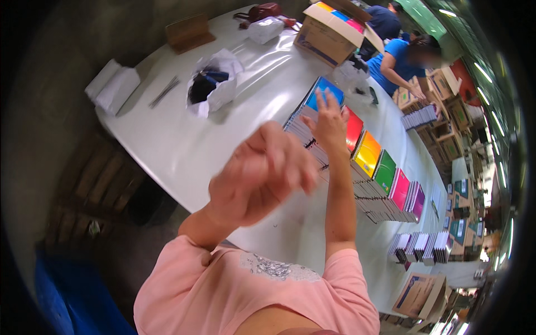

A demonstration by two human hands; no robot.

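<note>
My left hand (259,173) is raised close to the camera, blurred, fingers loosely curled, holding nothing that I can see. My right hand (329,120) reaches out and rests flat, fingers spread, on the blue spiral notebook (324,92) topping the first stack. A row of notebook stacks runs along the white table (184,145): blue, then red (354,127), yellow (368,153), green (385,170), pink (400,188) and purple (417,202).
An open cardboard box (329,30) stands at the table's far end. Plastic bags (215,84), folded white cloth (111,84) and a brown bag (262,11) lie on the table. More notebook stacks (421,245) sit further right. A person in a blue shirt (402,58) works among boxes.
</note>
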